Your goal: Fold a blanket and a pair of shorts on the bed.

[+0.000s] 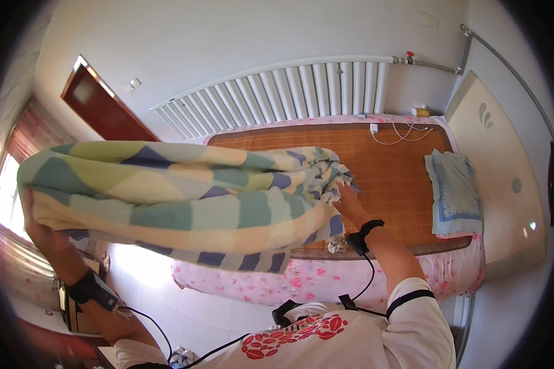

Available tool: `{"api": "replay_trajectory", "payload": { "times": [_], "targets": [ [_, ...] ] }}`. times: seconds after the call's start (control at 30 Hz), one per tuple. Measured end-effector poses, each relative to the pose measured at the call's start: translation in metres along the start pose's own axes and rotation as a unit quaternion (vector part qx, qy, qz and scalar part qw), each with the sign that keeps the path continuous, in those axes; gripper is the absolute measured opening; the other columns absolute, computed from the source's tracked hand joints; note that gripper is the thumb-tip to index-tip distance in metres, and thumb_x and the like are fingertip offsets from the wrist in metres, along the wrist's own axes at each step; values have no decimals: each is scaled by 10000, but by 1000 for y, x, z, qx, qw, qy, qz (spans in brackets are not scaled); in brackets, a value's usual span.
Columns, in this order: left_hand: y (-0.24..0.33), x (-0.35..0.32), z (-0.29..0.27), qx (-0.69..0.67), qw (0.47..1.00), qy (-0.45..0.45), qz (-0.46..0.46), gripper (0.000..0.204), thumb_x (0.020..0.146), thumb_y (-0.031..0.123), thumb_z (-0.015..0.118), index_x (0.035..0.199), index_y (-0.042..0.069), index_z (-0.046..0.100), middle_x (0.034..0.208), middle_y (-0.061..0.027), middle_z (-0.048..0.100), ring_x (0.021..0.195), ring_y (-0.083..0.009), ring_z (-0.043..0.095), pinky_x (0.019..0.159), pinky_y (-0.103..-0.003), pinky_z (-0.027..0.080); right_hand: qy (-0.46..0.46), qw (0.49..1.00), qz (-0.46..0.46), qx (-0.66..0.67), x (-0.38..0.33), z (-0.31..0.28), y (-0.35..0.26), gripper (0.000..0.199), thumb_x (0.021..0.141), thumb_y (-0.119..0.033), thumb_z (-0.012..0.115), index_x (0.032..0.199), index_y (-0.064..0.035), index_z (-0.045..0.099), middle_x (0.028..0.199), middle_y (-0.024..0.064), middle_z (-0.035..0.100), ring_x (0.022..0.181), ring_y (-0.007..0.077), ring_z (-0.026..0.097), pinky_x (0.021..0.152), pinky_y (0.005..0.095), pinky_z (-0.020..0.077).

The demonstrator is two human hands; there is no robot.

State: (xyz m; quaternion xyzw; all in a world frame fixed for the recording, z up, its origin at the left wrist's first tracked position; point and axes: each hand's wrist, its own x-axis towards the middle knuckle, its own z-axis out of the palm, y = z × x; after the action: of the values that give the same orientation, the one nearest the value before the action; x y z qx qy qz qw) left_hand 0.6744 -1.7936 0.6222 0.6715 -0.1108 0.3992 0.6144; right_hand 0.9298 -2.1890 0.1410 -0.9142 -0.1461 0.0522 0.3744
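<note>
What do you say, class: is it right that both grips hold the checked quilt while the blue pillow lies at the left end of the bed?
One slip: in the head view the blue pillow lies at the right end of the bed. The left grip and right grip do hold the checked quilt.

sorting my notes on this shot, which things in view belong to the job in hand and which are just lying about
In the job:
checked blanket, held up
left hand
right hand

Just lying about on the bed:
blue pillow
white plug with cable
crumpled pale item, kind unclear
</note>
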Motion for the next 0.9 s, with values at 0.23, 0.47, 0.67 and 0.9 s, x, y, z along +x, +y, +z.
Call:
{"api": "replay_trajectory", "payload": {
  "times": [0.23, 0.47, 0.67, 0.9],
  "targets": [
    [28, -30, -30, 408, 898, 86, 144, 457, 811, 203, 452, 1179, -49, 352, 1156, -136, 433, 1028, -201, 452, 880, -312, 373, -227, 961, -58, -147, -19, 85, -9, 574, 726, -80, 520, 1252, -136, 298, 1234, 223, 299, 1103, 380, 334, 875, 415, 351],
    [64, -83, -44, 601, 780, 57, 164, 524, 748, 213, 530, 1168, -56, 370, 1170, -142, 413, 1049, -213, 428, 889, -298, 336, -372, 910, 167, 80, -65, 197, 35, 616, 760, -333, 520, 1218, 25, 317, 1223, 214, 364, 1035, 327, 442, 793, 367, 409],
    [113, -137, -68, 682, 697, 179, 128, 482, 758, 217, 517, 1147, -37, 387, 1106, -120, 441, 996, -197, 446, 852, -287, 354, -434, 788, 394, 190, -100, 208, -30, 735, 762, -550, 408, 1247, -12, 288, 1266, 170, 326, 1079, 356, 395, 823, 421, 385],
    [163, -185, -122, 672, 694, 249, 69, 421, 757, 195, 520, 1106, -20, 426, 1035, -98, 474, 935, -184, 470, 810, -284, 377, -372, 447, 360, 729, -100, 266, -82, 690, 745, -613, 377, 1220, -112, 347, 1225, 96, 391, 1137, 278, 340, 905, 368, 319]
  ]
}}
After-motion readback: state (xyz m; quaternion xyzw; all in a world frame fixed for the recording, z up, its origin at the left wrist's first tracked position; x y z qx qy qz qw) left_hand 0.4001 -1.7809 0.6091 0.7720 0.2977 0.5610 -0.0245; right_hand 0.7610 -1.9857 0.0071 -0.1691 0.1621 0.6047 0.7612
